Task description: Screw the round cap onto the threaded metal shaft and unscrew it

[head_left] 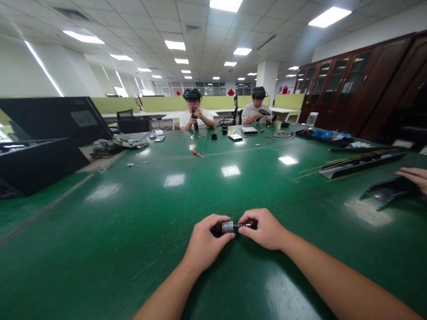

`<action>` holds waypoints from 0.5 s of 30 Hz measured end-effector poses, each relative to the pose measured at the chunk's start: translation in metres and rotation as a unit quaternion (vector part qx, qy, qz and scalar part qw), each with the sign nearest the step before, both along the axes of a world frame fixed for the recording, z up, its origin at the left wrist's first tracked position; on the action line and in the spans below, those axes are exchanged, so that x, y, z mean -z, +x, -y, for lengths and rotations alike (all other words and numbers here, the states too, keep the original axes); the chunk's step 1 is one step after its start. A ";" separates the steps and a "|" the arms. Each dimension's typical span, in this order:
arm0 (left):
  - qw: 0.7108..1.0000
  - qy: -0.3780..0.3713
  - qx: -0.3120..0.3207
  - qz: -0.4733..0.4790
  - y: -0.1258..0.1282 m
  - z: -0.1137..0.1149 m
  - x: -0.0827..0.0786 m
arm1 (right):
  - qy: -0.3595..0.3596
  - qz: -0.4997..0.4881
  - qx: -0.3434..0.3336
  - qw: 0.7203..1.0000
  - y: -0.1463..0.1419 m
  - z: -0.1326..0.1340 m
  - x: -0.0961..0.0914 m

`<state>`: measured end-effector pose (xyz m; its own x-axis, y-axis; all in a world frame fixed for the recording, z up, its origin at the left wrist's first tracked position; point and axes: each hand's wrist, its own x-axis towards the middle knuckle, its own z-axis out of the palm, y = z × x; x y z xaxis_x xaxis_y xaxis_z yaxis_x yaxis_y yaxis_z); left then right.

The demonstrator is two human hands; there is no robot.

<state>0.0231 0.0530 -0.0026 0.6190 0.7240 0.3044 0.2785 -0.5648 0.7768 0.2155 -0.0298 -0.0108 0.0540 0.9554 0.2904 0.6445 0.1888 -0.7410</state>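
Observation:
Both of my hands meet low over the green table. My left hand is closed round a small grey metal cylinder, gripped between thumb and fingers. A thin dark shaft sticks out of the cylinder to the right, and my right hand pinches its end with curled fingers. What lies inside my right fist is hidden.
Two people sit at the far side handling dark tools. A red screwdriver lies mid-table. Black casings stand at the left. At the right lie a black tray with thin rods, a black part and another person's hand.

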 end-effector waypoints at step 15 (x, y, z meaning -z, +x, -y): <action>1.000 0.001 -0.002 0.004 0.000 -0.001 0.002 | -0.004 -0.002 0.004 1.000 0.001 0.000 -0.001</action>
